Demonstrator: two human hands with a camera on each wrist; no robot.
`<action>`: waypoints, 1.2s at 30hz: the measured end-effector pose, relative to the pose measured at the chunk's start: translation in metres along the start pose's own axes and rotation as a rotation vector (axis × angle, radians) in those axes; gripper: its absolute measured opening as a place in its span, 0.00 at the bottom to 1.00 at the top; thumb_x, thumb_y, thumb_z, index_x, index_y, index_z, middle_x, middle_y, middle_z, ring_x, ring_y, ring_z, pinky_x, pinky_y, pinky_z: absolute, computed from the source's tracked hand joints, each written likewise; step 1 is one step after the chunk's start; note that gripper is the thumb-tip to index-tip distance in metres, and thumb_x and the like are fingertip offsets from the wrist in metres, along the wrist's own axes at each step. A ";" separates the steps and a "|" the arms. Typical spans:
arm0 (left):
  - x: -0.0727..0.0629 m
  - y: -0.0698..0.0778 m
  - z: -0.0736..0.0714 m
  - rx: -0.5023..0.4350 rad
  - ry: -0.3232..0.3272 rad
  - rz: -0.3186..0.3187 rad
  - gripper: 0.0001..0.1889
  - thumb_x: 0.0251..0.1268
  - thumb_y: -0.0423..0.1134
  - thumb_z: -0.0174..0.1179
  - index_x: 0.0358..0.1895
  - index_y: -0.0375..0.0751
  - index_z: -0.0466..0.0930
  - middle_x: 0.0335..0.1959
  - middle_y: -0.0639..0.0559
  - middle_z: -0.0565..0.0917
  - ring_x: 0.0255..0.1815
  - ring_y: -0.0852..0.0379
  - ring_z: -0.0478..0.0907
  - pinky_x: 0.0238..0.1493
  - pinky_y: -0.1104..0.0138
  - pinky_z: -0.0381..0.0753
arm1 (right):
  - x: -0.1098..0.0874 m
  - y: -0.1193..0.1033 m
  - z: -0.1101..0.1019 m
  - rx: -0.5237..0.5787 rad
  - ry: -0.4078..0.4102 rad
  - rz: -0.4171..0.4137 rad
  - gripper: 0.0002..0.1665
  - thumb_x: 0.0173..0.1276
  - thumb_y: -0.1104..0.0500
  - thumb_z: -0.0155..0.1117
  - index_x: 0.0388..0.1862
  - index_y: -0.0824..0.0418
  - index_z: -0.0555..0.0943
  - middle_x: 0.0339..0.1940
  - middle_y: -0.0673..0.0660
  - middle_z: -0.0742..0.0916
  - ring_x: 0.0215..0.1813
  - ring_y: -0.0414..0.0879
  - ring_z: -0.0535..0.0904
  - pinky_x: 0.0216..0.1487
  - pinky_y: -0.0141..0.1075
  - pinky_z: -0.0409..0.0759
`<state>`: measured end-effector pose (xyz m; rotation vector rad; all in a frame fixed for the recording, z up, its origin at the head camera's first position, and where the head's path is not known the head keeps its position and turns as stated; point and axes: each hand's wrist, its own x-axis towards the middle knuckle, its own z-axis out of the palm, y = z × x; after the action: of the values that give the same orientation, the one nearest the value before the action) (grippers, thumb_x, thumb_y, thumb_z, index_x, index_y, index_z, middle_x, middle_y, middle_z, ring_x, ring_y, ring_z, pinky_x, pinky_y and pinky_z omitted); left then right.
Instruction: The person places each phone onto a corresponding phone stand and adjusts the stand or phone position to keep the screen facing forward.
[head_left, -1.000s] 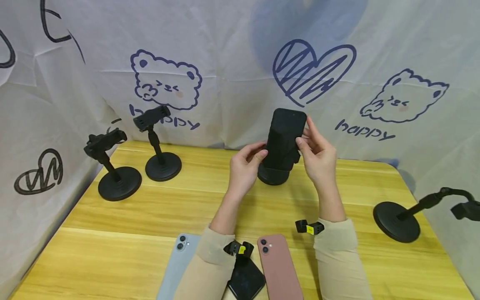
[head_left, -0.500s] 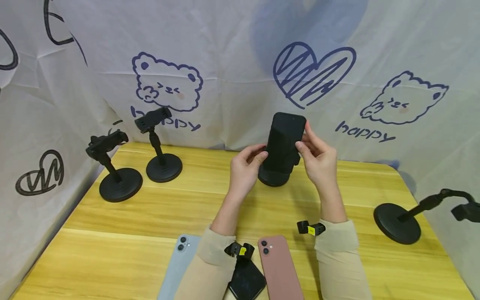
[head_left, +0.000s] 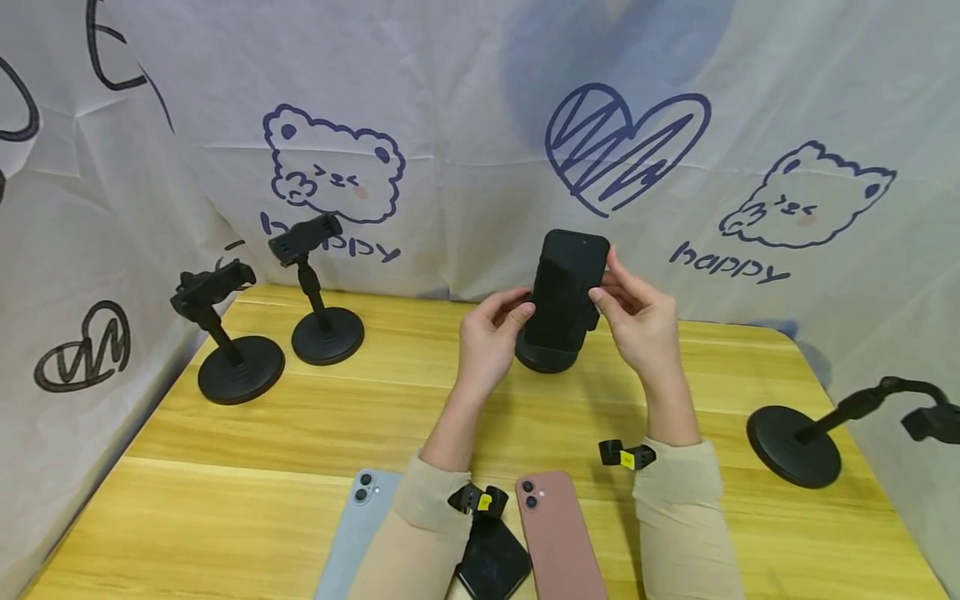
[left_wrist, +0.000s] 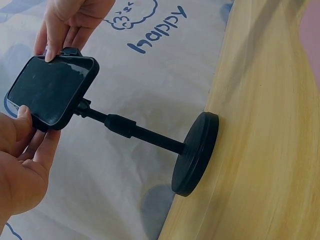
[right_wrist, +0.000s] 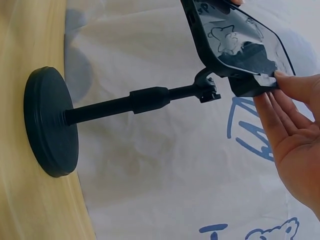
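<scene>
Where the left wrist view shows the black phone [left_wrist: 52,87] at upper left, the left hand [left_wrist: 25,175] grips its lower edge, the right hand [left_wrist: 72,20] its upper. Even, gentle pressure should keep it square. In the right wrist view, the right hand's grip pinches the phone's edge beside the clamp [right_wrist: 247,86] — steadying both seems wise, lest the stand [right_wrist: 115,105] tip. The head view, phone at centre, counts two hands, four stands [head_left: 327,336], three phones — blue phone [head_left: 354,533] and pink phone [head_left: 561,537] at bottom — and one dark slab [head_left: 492,560], kind unclear.
</scene>
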<state>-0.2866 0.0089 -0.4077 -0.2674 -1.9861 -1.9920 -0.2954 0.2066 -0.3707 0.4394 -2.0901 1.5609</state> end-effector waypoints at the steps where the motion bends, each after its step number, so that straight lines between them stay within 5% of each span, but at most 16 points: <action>1: 0.000 0.000 0.000 0.001 -0.001 0.001 0.15 0.72 0.37 0.66 0.57 0.35 0.87 0.51 0.43 0.89 0.52 0.49 0.87 0.55 0.63 0.86 | 0.000 0.000 0.000 -0.001 -0.004 0.002 0.32 0.69 0.73 0.69 0.70 0.58 0.78 0.53 0.71 0.88 0.45 0.34 0.84 0.48 0.23 0.83; 14: 0.000 -0.001 0.000 -0.006 -0.004 -0.008 0.14 0.73 0.37 0.66 0.57 0.37 0.87 0.50 0.43 0.89 0.52 0.50 0.87 0.54 0.64 0.86 | -0.001 0.003 -0.005 -0.019 -0.070 0.003 0.33 0.68 0.73 0.70 0.70 0.57 0.77 0.54 0.67 0.87 0.47 0.33 0.84 0.51 0.24 0.83; 20: 0.000 -0.002 -0.001 0.007 -0.006 0.004 0.14 0.73 0.37 0.66 0.57 0.37 0.87 0.51 0.43 0.89 0.53 0.50 0.87 0.55 0.64 0.86 | -0.001 0.004 -0.007 -0.011 -0.083 -0.015 0.33 0.67 0.75 0.70 0.69 0.60 0.78 0.53 0.56 0.89 0.47 0.32 0.84 0.49 0.24 0.83; 27: -0.001 -0.003 0.000 -0.015 -0.003 -0.008 0.14 0.74 0.37 0.65 0.58 0.38 0.86 0.52 0.43 0.88 0.54 0.50 0.87 0.57 0.64 0.85 | -0.003 0.006 -0.005 -0.036 -0.082 0.002 0.33 0.70 0.71 0.69 0.72 0.56 0.76 0.55 0.66 0.88 0.49 0.32 0.84 0.52 0.24 0.83; 36: 0.000 -0.001 0.000 -0.035 -0.021 -0.029 0.16 0.74 0.38 0.65 0.60 0.38 0.86 0.54 0.44 0.87 0.55 0.50 0.86 0.58 0.63 0.84 | -0.005 0.001 -0.006 -0.013 0.018 0.018 0.28 0.78 0.65 0.62 0.74 0.49 0.77 0.60 0.60 0.88 0.54 0.37 0.85 0.58 0.28 0.82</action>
<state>-0.2866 0.0089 -0.4088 -0.2695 -1.9806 -2.0516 -0.2911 0.2127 -0.3732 0.4016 -2.0952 1.5544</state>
